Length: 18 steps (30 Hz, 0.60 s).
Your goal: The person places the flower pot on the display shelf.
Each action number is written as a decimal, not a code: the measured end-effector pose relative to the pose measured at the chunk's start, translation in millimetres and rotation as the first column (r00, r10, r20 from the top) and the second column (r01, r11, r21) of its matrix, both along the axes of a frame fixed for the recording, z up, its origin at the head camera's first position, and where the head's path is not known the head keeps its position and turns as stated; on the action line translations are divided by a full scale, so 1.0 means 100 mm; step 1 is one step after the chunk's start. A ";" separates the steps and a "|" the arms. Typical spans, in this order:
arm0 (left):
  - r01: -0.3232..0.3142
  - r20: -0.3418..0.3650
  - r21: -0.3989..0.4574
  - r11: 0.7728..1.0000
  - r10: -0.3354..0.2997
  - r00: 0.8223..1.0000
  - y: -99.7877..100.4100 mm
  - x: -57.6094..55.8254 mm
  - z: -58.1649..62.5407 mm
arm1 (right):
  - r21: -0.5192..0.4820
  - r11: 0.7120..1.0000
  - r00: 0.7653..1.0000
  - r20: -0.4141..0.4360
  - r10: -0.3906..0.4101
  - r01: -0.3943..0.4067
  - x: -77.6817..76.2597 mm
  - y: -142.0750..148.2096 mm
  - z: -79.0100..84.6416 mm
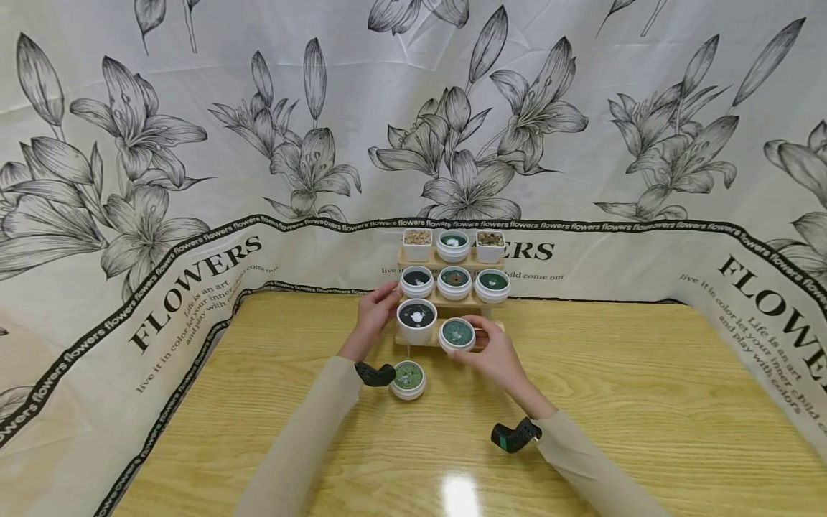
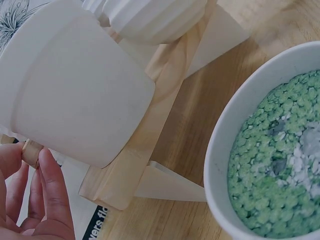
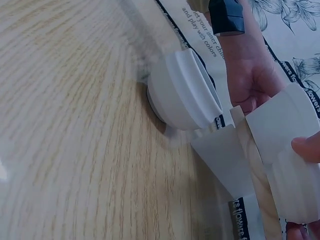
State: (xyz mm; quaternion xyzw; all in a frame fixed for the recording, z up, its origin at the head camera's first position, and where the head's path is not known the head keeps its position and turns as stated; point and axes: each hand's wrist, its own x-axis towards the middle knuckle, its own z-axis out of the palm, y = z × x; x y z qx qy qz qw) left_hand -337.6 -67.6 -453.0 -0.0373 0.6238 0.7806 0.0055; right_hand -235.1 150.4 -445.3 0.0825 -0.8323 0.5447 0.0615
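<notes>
In the head view a three-tier wooden stand (image 1: pixel 423 339) holds small white pots in rows. My left hand (image 1: pixel 377 310) is at its left side; in the left wrist view the thumb and fingertips pinch the wooden end of a shelf (image 2: pixel 32 152). My right hand (image 1: pixel 494 352) grips a round white pot with a teal top (image 1: pixel 457 333) at the lowest shelf, thumb and fingers around its sides. To its left on that shelf stands a taller white pot with a dark top (image 1: pixel 416 320). The right wrist view shows the gripped pot (image 3: pixel 294 190) close to the shelf board (image 3: pixel 260 180).
A white pot with a green top (image 1: pixel 408 379) stands on the wooden table (image 1: pixel 581 402) in front of the stand, near the left wrist's black band (image 1: pixel 375 373). Several pots fill the upper two shelves. A flower-printed cloth (image 1: pixel 323 273) hangs behind.
</notes>
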 end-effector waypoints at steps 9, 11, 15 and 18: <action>0.000 0.002 -0.008 1.000 0.000 1.000 0.00 0.00 -0.01 | 0.007 1.000 0.999 0.026 -0.029 0.029 -0.05 -0.02 0.01; -0.001 0.004 -0.011 1.000 0.001 1.000 0.00 0.00 0.00 | 0.001 0.999 0.999 0.030 -0.037 0.037 -0.06 -0.02 0.00; -0.002 0.011 -0.013 1.000 0.002 1.000 -0.01 0.00 0.00 | -0.013 0.999 0.998 0.039 -0.049 0.050 -0.08 -0.03 -0.01; -0.006 0.016 -0.017 1.000 0.006 1.000 0.00 0.00 0.01 | -0.027 0.998 0.998 0.037 -0.053 0.054 -0.09 -0.03 -0.01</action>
